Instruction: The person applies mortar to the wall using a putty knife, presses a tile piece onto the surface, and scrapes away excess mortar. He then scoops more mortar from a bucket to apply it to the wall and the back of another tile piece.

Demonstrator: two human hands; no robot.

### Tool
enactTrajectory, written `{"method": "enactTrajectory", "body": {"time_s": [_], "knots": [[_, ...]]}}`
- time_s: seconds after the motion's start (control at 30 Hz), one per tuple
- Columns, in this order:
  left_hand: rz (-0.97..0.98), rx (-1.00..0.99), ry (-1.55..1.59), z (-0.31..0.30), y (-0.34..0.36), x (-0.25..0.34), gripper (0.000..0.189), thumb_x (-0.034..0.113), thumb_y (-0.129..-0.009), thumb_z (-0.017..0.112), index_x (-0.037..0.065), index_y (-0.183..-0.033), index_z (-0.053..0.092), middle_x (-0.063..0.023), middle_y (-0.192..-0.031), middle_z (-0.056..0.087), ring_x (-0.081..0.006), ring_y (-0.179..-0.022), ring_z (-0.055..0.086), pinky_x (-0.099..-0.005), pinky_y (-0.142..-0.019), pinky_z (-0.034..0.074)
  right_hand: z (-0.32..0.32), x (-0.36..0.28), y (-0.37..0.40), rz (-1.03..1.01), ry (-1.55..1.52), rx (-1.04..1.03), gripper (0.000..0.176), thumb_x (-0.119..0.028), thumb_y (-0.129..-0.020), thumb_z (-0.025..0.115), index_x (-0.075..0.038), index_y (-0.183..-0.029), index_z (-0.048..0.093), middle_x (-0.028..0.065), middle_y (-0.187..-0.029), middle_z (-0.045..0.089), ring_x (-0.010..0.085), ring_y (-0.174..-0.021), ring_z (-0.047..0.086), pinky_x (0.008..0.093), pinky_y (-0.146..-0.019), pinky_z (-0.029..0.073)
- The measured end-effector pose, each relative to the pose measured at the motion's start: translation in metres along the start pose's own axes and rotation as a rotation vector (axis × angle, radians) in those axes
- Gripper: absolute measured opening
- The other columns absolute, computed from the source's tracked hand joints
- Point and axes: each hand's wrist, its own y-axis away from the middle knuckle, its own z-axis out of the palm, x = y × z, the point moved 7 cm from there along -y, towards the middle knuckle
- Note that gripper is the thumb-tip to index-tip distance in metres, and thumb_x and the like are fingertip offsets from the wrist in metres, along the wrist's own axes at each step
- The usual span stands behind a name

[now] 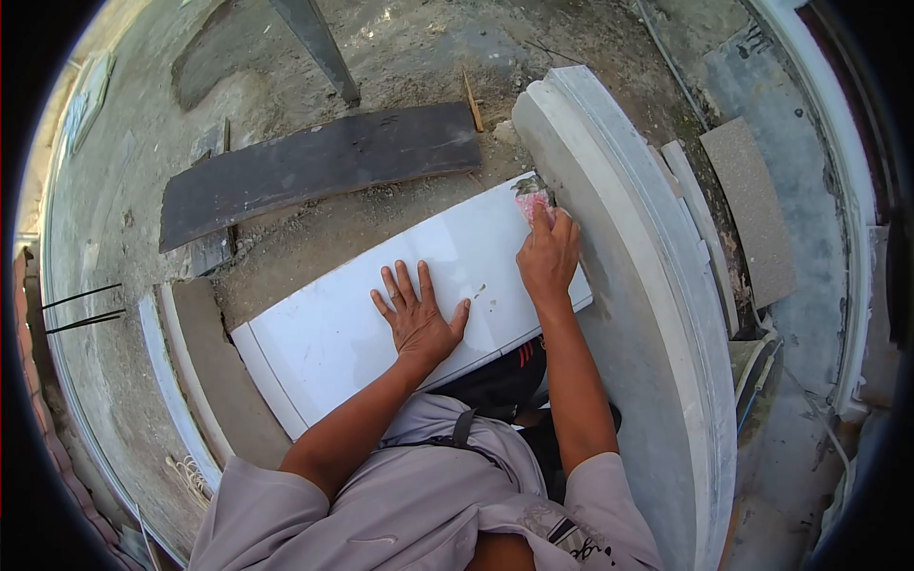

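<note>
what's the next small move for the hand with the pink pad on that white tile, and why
Probably draw the pink pad back along the white tile toward the small specks near its middle. The right hand presses the pad at the dirty far corner, and those specks lie between the two hands. The left hand lies flat on the tile, steadying it.

Single head view, facing steeply down (fisheye, dark rim), close range
</note>
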Motion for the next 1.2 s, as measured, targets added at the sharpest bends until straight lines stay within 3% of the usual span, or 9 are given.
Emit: {"method": "enactTrajectory", "body": {"time_s": [0.2, 0.37, 0.5, 0.6, 0.7, 0.8, 0.9, 0.97, 1.2], "knots": [[0.020, 0.080, 0.017, -0.005, 0.003, 0.001, 0.094, 0.056, -0.087, 0.061, 0.002, -0.154, 0.025, -0.0274, -0.162, 0.006, -0.0439, -0.151, -0.010, -0.0640, -0.115, -0.011, -0.027, -0.008, 0.008, 0.024, -0.210, 0.114, 0.038, -0.003, -0.082, 0.063, -0.003, -0.119, 0.066, 0.0192, -0.114, 0.057, 0.0382, -0.105, 0.056, 0.0480, -0.088, 0.048], [0.375, 0.110, 0.466, -0.012, 0.004, 0.028, 0.056, 0.033, -0.096, 0.062, 0.000, -0.139, 0.049, -0.0235, -0.147, 0.044, -0.0389, -0.140, 0.037, -0.0515, -0.114, 0.028, -0.054, 0.033, 0.039, 0.541, -0.932, 0.144, 0.047, -0.004, -0.082, 0.062, -0.001, -0.128, 0.053, 0.0203, -0.114, 0.060, 0.0348, -0.102, 0.062, 0.0409, -0.091, 0.049], [-0.060, -0.803, 1.815, -0.013, 0.024, 0.128, 0.056, 0.041, -0.103, 0.054, 0.004, -0.143, 0.044, -0.0158, -0.140, 0.054, -0.0242, -0.124, 0.056, -0.0402, -0.100, 0.047, -0.076, 0.036, 0.073, 0.741, -1.253, 0.225, 0.060, -0.011, -0.084, 0.066, -0.002, -0.139, 0.044, 0.0190, -0.117, 0.065, 0.0293, -0.106, 0.066, 0.0374, -0.094, 0.050], [-0.145, -0.859, 1.832, -0.009, 0.021, 0.153, 0.048, 0.035, -0.104, 0.052, 0.005, -0.141, 0.046, -0.0129, -0.138, 0.056, -0.0226, -0.123, 0.057, -0.0382, -0.103, 0.047, -0.102, 0.042, 0.086, 0.632, -1.299, 0.155, 0.064, -0.013, -0.086, 0.067, -0.001, -0.143, 0.041, 0.0222, -0.122, 0.063, 0.0325, -0.112, 0.064, 0.0386, -0.097, 0.049], [-0.063, -0.941, 1.840, -0.011, 0.010, 0.167, 0.029, 0.029, -0.104, 0.055, 0.007, -0.123, 0.059, -0.0042, -0.104, 0.070, -0.0131, -0.091, 0.067, -0.0281, -0.083, 0.056, -0.154, 0.067, 0.116, 0.468, -1.107, -0.057, 0.072, -0.019, -0.087, 0.072, -0.001, -0.148, 0.037, 0.0244, -0.129, 0.061, 0.0320, -0.116, 0.062, 0.0387, -0.097, 0.049], [-0.067, -0.988, 1.851, -0.007, -0.012, 0.155, 0.031, 0.030, -0.106, 0.050, 0.005, -0.121, 0.061, -0.0068, -0.104, 0.072, -0.0157, -0.095, 0.068, -0.0296, -0.078, 0.058, -0.293, 0.147, 0.168, 0.258, -0.852, -0.054, 0.053, -0.010, -0.089, 0.071, -0.001, -0.138, 0.053, 0.0206, -0.118, 0.068, 0.0250, -0.104, 0.068, 0.0349, -0.087, 0.054], [-0.116, -1.057, 1.783, -0.006, -0.009, 0.162, 0.053, 0.030, -0.106, 0.050, 0.014, -0.153, 0.033, -0.0048, -0.123, 0.065, -0.0166, -0.092, 0.067, -0.0324, -0.082, 0.059, -0.435, 0.291, 0.245, 0.625, -0.457, 0.602, 0.025, -0.004, -0.092, 0.068, 0.001, -0.116, 0.068, 0.0079, -0.090, 0.072, 0.0109, -0.082, 0.066, 0.0256, -0.074, 0.052], [-0.156, -1.104, 1.743, -0.001, -0.004, 0.164, 0.052, 0.031, -0.106, 0.049, 0.015, -0.153, 0.033, -0.0052, -0.123, 0.066, -0.0182, -0.095, 0.067, -0.0350, -0.086, 0.058, -0.505, 0.393, 0.295, 0.992, -0.073, 0.681, 0.022, -0.006, -0.094, 0.063, 0.001, -0.114, 0.068, 0.0062, -0.089, 0.071, 0.0095, -0.077, 0.063, 0.0250, -0.069, 0.050], [-0.390, -1.087, 1.671, 0.014, -0.019, 0.124, 0.037, 0.035, -0.106, 0.048, 0.009, -0.129, 0.060, -0.0096, -0.107, 0.074, -0.0212, -0.103, 0.068, -0.0356, -0.086, 0.055, -0.444, 0.635, 0.445, 1.211, -0.036, -0.312, 0.021, -0.015, -0.084, 0.068, 0.000, -0.097, 0.074, 0.0112, -0.086, 0.073, 0.0193, -0.071, 0.070, 0.0323, -0.065, 0.054]]}}
